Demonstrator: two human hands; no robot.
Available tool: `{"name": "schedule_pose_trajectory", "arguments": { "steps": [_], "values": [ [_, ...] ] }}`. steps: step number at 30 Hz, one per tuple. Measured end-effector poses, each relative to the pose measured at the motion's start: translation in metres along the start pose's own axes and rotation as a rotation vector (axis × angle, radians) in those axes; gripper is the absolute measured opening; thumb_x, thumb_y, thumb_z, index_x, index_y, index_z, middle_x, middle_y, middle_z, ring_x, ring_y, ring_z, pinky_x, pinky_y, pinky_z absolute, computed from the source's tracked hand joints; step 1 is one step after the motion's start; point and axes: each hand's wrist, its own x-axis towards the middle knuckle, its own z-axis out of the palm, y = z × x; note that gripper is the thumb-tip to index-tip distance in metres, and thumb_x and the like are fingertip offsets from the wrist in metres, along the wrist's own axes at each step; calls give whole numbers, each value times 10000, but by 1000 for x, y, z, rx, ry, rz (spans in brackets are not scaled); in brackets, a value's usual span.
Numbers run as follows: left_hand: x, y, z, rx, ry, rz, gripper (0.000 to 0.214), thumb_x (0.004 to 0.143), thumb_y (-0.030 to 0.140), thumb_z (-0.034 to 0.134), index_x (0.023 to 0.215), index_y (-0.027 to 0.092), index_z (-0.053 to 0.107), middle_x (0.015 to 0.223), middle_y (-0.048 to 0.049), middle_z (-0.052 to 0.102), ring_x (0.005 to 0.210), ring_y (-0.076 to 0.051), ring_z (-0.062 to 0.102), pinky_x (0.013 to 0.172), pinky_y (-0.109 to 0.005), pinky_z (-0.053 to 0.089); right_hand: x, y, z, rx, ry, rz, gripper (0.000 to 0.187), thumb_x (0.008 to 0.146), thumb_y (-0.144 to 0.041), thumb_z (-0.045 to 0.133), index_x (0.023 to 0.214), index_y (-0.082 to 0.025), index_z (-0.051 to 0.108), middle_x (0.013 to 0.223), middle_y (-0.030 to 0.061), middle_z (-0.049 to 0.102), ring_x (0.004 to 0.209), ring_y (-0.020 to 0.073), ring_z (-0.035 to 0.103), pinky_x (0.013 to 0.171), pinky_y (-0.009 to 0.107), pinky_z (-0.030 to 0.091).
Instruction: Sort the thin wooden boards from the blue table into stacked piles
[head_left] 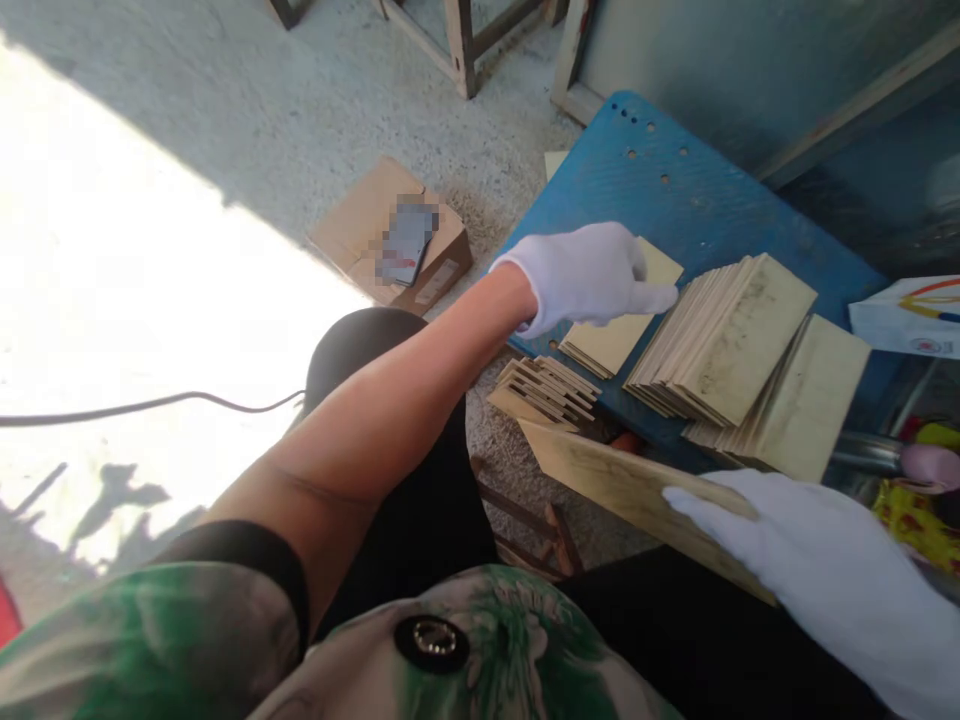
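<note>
My left hand [589, 275], in a white glove, reaches out over the blue board [660, 190] and rests on a small stack of thin wooden pieces [611, 338], fingers curled with the forefinger pointing right toward a leaning row of pieces [731, 335]. My right hand [825, 580], also gloved, lies flat with fingers stretched on a long wooden board [622, 485] across my lap. Another leaning row [806, 400] stands further right, and a small fanned pile [544, 390] sits at the board's near edge.
A cardboard box [367, 225] with a phone [407, 243] on it lies on the concrete floor. A black cable [150, 405] crosses the sunlit floor at left. Wooden frame legs [461, 45] stand at the back. A white carton [911, 315] and colourful items [926, 480] sit at right.
</note>
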Motion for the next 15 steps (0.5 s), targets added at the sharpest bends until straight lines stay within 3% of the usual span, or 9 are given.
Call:
{"name": "schedule_pose_trajectory", "arguments": {
  "steps": [3,6,9,15],
  "values": [
    [-2,-1,-2,55,22,27,445,913,462,479,806,93,704,692,-54,631,744,-153,622,763,-302,464,12,-42,41,-362,-334,-54,438,951,-499,345,905,-239,695,818,129,671,739,226,648,660,332,475],
    [-6,3,-6,41,32,34,447,914,449,470,802,85,703,690,-47,632,782,-153,632,766,-280,460,32,-69,85,-551,-504,2,388,954,-471,365,902,-220,656,774,126,659,708,279,671,574,331,461],
    [-10,7,-8,-23,18,-32,418,896,434,499,861,72,705,741,-55,654,910,-186,634,815,-282,455,50,-78,126,-504,-552,-66,363,970,-387,365,915,-161,645,838,151,678,757,296,691,615,355,498],
    [-11,10,-8,-1,-14,-123,341,863,367,558,972,82,709,874,-79,690,1043,-247,614,853,-295,466,68,-68,187,-348,-530,-42,329,952,-270,395,943,-63,651,872,225,677,822,358,686,678,448,509]
  ]
}}
